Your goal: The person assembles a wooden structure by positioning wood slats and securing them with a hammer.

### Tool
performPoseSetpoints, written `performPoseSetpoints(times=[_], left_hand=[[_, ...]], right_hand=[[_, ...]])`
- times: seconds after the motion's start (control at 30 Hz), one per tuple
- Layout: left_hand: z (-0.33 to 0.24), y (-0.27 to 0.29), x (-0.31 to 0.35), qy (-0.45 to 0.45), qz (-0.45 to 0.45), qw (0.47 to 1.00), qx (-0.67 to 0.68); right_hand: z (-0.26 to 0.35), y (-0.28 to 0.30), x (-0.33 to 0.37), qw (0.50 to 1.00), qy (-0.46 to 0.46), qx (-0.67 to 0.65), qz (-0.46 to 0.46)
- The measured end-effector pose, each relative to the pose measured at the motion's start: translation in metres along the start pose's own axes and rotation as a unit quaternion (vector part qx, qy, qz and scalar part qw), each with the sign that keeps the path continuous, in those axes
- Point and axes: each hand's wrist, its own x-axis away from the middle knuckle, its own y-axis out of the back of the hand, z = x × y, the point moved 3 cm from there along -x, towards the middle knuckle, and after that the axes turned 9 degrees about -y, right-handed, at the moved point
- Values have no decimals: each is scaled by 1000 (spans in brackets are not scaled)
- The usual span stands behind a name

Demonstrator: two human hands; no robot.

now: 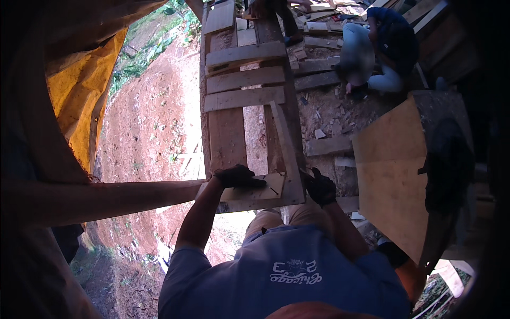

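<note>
My left hand (239,176), in a dark glove, lies with fingers stretched out across a pale wooden board (247,192) at the near end of a long wooden bench (226,130). A nail (273,190) shows on that board, to the right of the fingertips. My right hand (320,187), also gloved, is just past the bench's right edge with its fingers curled; what it grips is too dark to make out. Between the hands, a narrow wooden strip (287,141) runs lengthwise along the bench and meets the board's right end.
Several wooden slats (244,77) cross the bench farther off. At far right a person (393,42) crouches among scattered planks (324,146); another person's hand (259,8) is by the bench's far end. A plywood sheet (393,170) stands right, a wooden pole (143,199) left.
</note>
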Motion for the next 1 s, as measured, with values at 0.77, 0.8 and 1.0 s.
performPoseSetpoints(times=[0.77,0.8,1.0], left_hand=[[-84,-95,96,-34,-237,949,206],[-75,-109,92,-12,-237,939,247],[-100,-125,109,-5,-224,930,291]], right_hand=[[-9,-68,16,995,22,0,93],[-9,-68,30,979,-78,-126,141],[-61,-49,128,749,-271,-589,133]])
